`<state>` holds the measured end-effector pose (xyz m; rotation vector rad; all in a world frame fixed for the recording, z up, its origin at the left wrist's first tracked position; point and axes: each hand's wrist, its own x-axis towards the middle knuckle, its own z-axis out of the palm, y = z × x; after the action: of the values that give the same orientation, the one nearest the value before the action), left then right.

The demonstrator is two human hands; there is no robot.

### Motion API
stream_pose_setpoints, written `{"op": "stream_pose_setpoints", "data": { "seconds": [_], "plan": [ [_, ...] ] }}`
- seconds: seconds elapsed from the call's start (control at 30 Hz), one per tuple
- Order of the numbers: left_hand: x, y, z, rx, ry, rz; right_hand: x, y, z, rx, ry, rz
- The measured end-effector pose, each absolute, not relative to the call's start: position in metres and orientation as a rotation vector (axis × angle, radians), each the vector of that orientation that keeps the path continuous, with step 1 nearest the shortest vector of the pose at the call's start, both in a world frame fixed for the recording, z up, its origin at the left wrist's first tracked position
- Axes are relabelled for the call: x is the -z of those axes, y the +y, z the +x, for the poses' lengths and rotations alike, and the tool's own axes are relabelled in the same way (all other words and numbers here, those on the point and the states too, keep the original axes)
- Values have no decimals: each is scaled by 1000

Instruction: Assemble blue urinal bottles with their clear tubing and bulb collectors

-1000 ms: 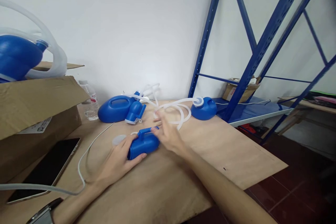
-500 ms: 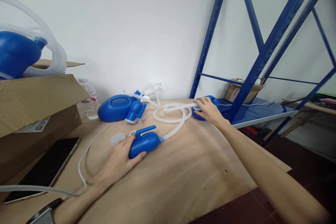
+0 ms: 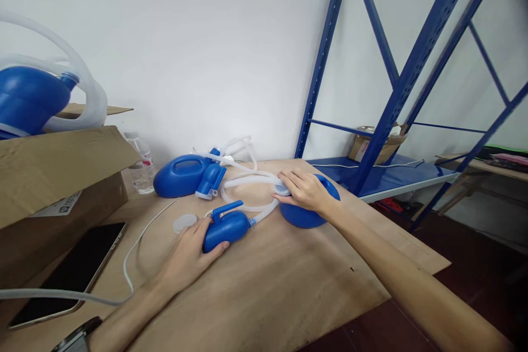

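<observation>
My left hand (image 3: 192, 250) is wrapped around the rear end of a small blue plastic urinal funnel (image 3: 229, 228), which lies on the table with its handle up. A clear white hose (image 3: 264, 212) runs from the funnel's narrow end and loops across the table. My right hand (image 3: 303, 191) is closed over the whitish neck of a larger blue urine bottle (image 3: 303, 216); the fingers partly hide the neck and hose end. Behind them lie another blue urine bottle (image 3: 177, 176) with a handle and a blue funnel (image 3: 211, 179). A round translucent cap (image 3: 185, 223) rests by my left hand.
At left stands an open cardboard box (image 3: 61, 159) with a blue bottle (image 3: 33, 99) and thick hose on top. A tablet (image 3: 70, 272), a white cable (image 3: 127, 264) and a water bottle (image 3: 142, 168) are nearby. Blue shelving (image 3: 396, 99) rises at right.
My right hand has drawn the larger blue bottle leftward and toward me, and the hose loop has shifted left with it. My left hand stays on the funnel.
</observation>
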<state>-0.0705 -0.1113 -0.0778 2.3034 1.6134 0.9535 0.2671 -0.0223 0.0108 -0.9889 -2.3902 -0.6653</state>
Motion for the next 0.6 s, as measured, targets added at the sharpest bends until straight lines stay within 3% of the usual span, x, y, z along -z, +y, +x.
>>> {"op": "stream_pose_setpoints", "data": {
  "seconds": [0.23, 0.5, 0.6],
  "plan": [
    [81, -111, -71, -926, 1646, 2257, -12, -39, 246, 418, -2134, -1083],
    [74, -111, -69, -910, 1623, 2288, -53, -31, 252, -154, -1818, -1317],
    [74, -111, -70, -911, 1609, 2298, -53, -14, 259, -550, -1628, -1334]
  ]
}}
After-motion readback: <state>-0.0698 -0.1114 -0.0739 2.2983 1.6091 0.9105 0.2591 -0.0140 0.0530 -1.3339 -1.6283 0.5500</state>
